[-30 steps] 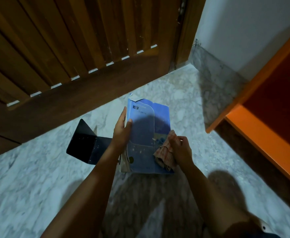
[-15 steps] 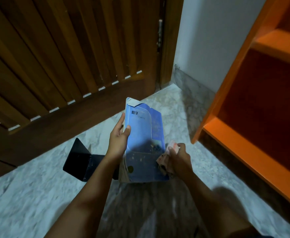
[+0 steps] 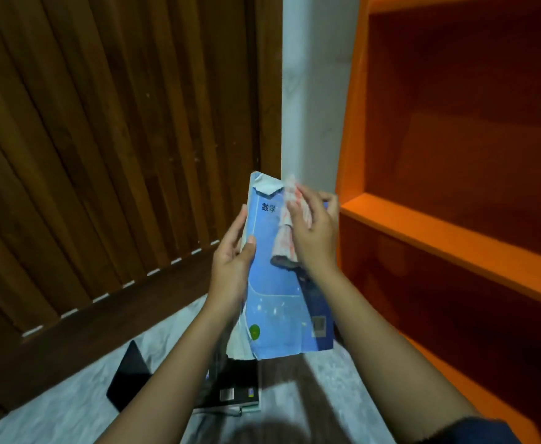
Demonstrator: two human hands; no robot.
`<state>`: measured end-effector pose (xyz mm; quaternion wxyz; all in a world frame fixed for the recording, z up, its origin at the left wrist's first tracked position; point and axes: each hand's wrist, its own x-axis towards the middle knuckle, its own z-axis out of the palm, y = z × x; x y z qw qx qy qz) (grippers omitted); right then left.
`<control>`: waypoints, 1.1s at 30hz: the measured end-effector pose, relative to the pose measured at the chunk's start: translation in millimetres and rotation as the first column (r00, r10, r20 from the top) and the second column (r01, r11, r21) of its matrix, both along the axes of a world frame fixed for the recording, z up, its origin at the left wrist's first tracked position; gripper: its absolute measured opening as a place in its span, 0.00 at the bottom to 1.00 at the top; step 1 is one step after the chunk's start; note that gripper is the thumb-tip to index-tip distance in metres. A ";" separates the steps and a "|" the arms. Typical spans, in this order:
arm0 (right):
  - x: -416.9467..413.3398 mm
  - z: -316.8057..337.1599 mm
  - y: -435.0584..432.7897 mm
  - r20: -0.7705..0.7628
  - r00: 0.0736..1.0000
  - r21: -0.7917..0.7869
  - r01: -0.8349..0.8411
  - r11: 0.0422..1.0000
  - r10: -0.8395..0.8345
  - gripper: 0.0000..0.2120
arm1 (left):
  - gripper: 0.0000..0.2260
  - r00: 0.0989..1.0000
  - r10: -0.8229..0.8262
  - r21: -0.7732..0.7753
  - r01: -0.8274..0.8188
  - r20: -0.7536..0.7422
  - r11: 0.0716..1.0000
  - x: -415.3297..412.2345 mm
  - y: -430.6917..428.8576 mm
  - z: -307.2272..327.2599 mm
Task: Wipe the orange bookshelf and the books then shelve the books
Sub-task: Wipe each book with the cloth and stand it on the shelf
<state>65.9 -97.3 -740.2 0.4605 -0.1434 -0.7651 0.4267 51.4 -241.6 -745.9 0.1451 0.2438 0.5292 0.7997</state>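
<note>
A blue book (image 3: 278, 302) with a torn top corner stands upright in front of me. My left hand (image 3: 232, 267) grips its left edge, thumb on the cover. My right hand (image 3: 314, 232) presses a pink-and-white cloth (image 3: 287, 225) against the upper cover. The orange bookshelf (image 3: 455, 245) stands at the right, and the shelves I can see hold nothing. Below my arms a dark book (image 3: 234, 387) lies on the floor.
A slatted wooden door (image 3: 118, 155) fills the left. A strip of white wall (image 3: 314, 91) separates it from the shelf. A black bookend (image 3: 128, 379) sits on the marble floor (image 3: 54, 408) beside the dark book.
Both hands have lifted the blue book up from the floor. My right hand with the cloth slid from the cover's lower right to its top. My view tilted upward.
</note>
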 end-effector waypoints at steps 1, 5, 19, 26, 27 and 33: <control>5.7 1.3 11.8 0.012 0.999 -0.058 0.053 0.997 -0.053 0.15 | 0.19 1.000 -0.009 0.026 0.010 -0.003 1.000 5.1 -2.7 7.0; 27.3 -0.1 40.7 0.117 0.980 -0.331 0.193 0.924 -0.163 0.14 | 0.20 0.999 -0.016 0.060 0.018 -0.033 0.998 15.4 -6.8 24.2; 47.2 3.5 15.2 0.117 0.992 -0.219 0.077 0.973 -0.052 0.13 | 0.19 0.999 0.038 0.150 -0.037 -0.009 0.988 20.9 4.8 69.6; 56.7 -6.5 -27.3 -0.124 0.986 0.075 -0.103 0.992 0.112 0.13 | 0.22 0.994 0.096 0.185 -0.104 0.049 0.977 11.7 5.7 71.9; 56.2 -12.9 -17.2 -0.097 0.994 -0.018 -0.052 0.998 0.050 0.13 | 0.22 0.994 0.097 0.194 -0.106 0.056 0.975 10.9 3.7 71.4; 56.5 -22.5 -27.4 -0.002 0.999 -0.180 -0.036 0.983 0.036 0.12 | 0.22 0.983 0.141 0.218 -0.164 0.117 0.962 14.3 8.8 61.7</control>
